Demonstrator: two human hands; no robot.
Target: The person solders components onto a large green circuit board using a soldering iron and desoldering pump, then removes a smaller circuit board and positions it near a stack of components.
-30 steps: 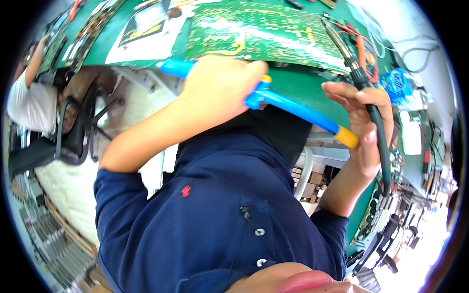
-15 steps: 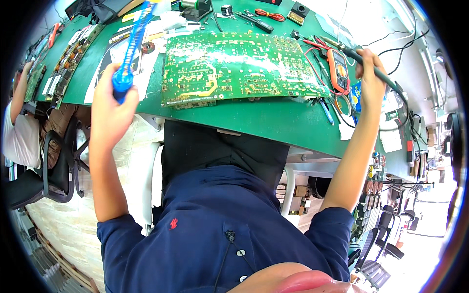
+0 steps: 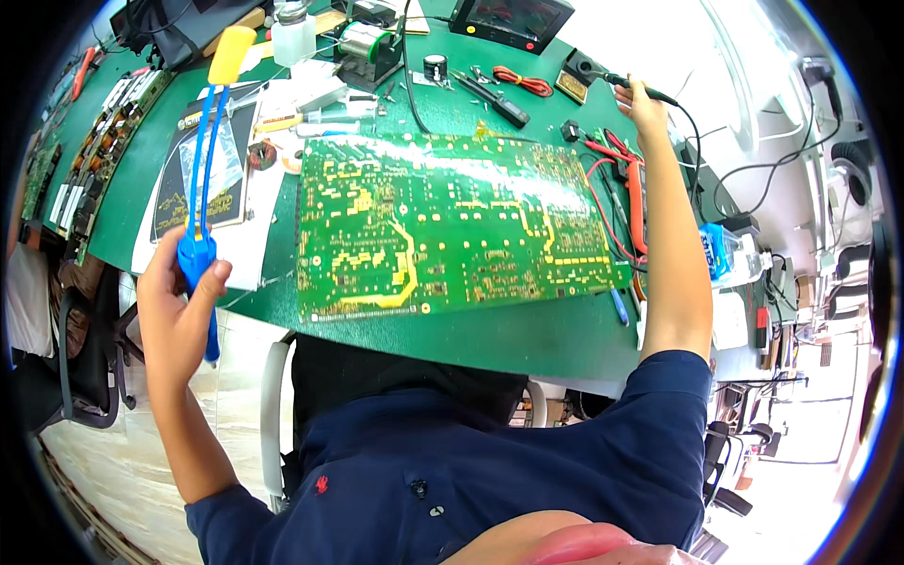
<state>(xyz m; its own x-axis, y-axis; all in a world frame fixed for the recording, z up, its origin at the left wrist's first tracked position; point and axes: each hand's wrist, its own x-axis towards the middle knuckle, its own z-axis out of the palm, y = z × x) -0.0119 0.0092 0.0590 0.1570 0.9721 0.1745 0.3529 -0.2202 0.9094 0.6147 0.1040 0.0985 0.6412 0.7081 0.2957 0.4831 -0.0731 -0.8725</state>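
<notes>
My left hand (image 3: pixel 174 311) is closed round a blue solder sucker (image 3: pixel 198 252), held upright with its yellow end on top, left of a large green circuit board (image 3: pixel 461 235). My right arm reaches to the back right, where my right hand (image 3: pixel 643 111) grips a soldering iron (image 3: pixel 656 92) by its dark handle. The iron's front end is at a small holder (image 3: pixel 582 66) with a square yellow pad; whether it rests inside is too small to tell. The board lies face up on the green bench (image 3: pixel 443 344), glare across its upper part.
An orange multimeter (image 3: pixel 637 212) with leads lies right of the board. Behind it stand a solder spool (image 3: pixel 363 42), a screen device (image 3: pixel 508 19) and a bottle (image 3: pixel 294 38). Assembled boards (image 3: pixel 108 141) line the left. Another person's white clothing (image 3: pixel 33 311) shows at far left.
My left hand has moved from across my body out to the left, turning the sucker upright. My right hand has carried the iron away from me to the back right.
</notes>
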